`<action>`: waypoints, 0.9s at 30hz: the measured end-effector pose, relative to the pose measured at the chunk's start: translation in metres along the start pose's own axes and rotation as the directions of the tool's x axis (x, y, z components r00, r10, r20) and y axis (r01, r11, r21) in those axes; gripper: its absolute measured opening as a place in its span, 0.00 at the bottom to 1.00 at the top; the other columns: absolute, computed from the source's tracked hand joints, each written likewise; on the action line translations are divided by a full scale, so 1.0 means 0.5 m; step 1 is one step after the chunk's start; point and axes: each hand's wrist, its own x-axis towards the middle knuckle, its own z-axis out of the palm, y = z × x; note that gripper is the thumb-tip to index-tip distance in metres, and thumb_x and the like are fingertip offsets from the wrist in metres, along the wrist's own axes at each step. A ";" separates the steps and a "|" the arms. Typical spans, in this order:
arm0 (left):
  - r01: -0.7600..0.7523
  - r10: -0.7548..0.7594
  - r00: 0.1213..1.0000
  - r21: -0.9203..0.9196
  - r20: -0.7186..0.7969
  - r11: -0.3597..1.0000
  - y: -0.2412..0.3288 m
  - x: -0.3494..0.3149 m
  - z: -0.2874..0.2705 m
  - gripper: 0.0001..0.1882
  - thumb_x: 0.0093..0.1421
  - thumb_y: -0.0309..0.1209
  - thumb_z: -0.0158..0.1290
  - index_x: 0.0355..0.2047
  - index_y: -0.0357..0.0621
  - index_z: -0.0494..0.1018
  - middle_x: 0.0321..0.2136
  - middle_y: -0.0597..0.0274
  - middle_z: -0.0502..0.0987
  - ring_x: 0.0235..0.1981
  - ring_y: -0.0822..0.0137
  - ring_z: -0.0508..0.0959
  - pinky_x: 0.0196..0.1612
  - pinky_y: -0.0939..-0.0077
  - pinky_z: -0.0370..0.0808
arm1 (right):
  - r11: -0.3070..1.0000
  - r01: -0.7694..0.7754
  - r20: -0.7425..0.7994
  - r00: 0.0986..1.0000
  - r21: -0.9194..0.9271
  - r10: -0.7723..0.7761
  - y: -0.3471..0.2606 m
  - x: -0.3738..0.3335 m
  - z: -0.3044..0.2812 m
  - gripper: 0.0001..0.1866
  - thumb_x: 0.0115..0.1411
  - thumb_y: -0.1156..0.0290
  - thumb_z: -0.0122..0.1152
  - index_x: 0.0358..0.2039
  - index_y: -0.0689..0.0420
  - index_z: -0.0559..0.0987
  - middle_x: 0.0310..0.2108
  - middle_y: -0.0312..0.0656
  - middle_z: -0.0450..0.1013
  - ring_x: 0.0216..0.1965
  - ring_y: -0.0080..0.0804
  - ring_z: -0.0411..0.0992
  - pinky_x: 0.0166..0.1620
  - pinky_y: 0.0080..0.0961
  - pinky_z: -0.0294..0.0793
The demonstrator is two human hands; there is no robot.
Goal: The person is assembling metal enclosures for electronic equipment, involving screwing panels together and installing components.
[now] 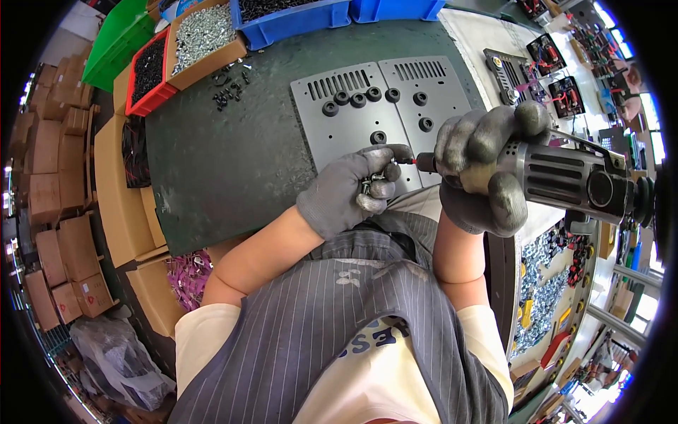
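My right hand (487, 162), in a worn grey glove, is wrapped round a dark power screwdriver (575, 180). The tool lies nearly level, its nose pointing left at my other hand. Several small screws (366, 185) are held in my gloved left hand (339, 194), whose fingers are curled. Its thumb and forefinger meet close to the driver's bit; whether a screw sits on the bit is too small to tell. Beneath and beyond both hands lie two grey slotted metal plates (321, 134) (452, 95), side by side. Round black rubber feet (373, 94) rest on them.
Loose black screws (227, 88) lie on the dark green bench (219, 155). At its far left stand a red bin (152, 95), a cardboard box of silver screws (205, 35) and a blue bin (293, 25). Electrical assemblies (544, 53) are on the right.
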 end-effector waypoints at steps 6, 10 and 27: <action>0.047 -0.044 0.995 -0.029 0.094 0.998 -0.007 -0.007 -0.011 0.17 0.66 0.34 0.38 0.48 0.34 0.64 0.26 0.65 0.66 0.21 0.79 0.64 0.15 0.91 0.60 | 0.932 -0.077 -0.033 0.995 0.354 0.095 0.001 0.002 -0.021 0.26 0.53 0.75 0.57 0.53 0.56 0.63 0.34 0.42 0.72 0.27 0.32 0.72 0.29 0.27 0.73; 0.031 0.002 0.996 0.367 -0.091 0.930 0.018 -0.022 -0.021 0.25 0.65 0.47 0.38 0.49 0.36 0.65 0.26 0.65 0.67 0.22 0.79 0.65 0.17 0.90 0.59 | 0.948 -0.030 -0.394 0.905 0.317 0.160 0.015 -0.005 -0.032 0.28 0.53 0.66 0.52 0.53 0.65 0.62 0.31 0.42 0.67 0.26 0.26 0.63 0.28 0.21 0.63; -0.018 0.672 0.739 0.998 0.053 -0.059 0.245 0.002 -0.164 0.21 0.53 0.32 0.59 0.46 0.37 0.72 0.40 0.56 0.78 0.40 0.70 0.77 0.43 0.78 0.73 | 0.968 -0.242 -0.318 0.924 -0.058 0.212 0.178 0.092 -0.001 0.27 0.49 0.68 0.54 0.47 0.68 0.63 0.26 0.47 0.68 0.24 0.36 0.70 0.30 0.31 0.73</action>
